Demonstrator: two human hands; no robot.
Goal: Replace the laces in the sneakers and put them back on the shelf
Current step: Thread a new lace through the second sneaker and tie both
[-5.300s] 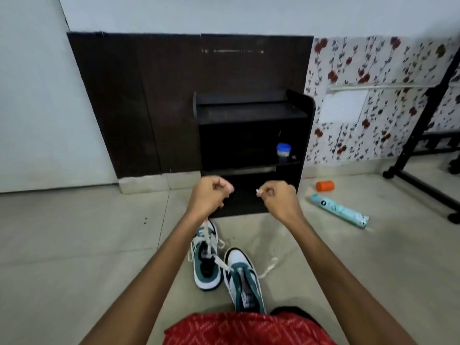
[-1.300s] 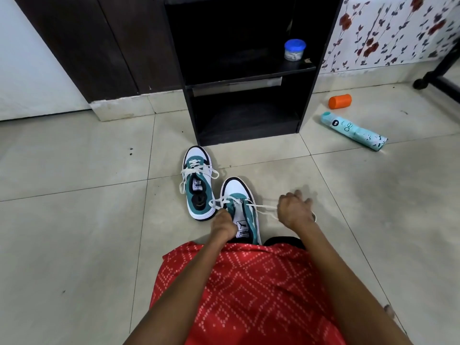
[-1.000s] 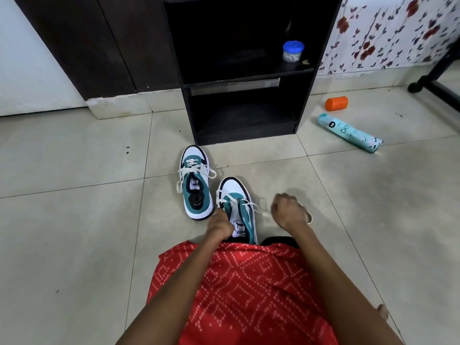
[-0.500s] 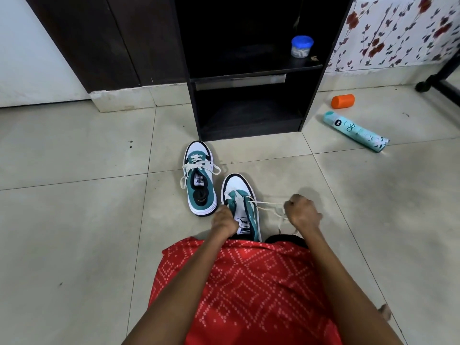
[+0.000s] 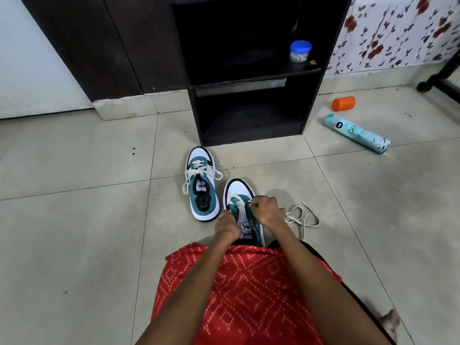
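Down on the floor, left hand grips the near sneaker while right hand pinches its white lace at the eyelets. The laced sneaker sits just beside, toe toward the shelf.

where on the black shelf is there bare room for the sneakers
Lower compartment: bare between its side walls. Upper board: bare left of the blue-lidded jar. Crowded: the floor just before the black shelf, with the far sneaker, near sneaker, left hand, right hand and loose lace.
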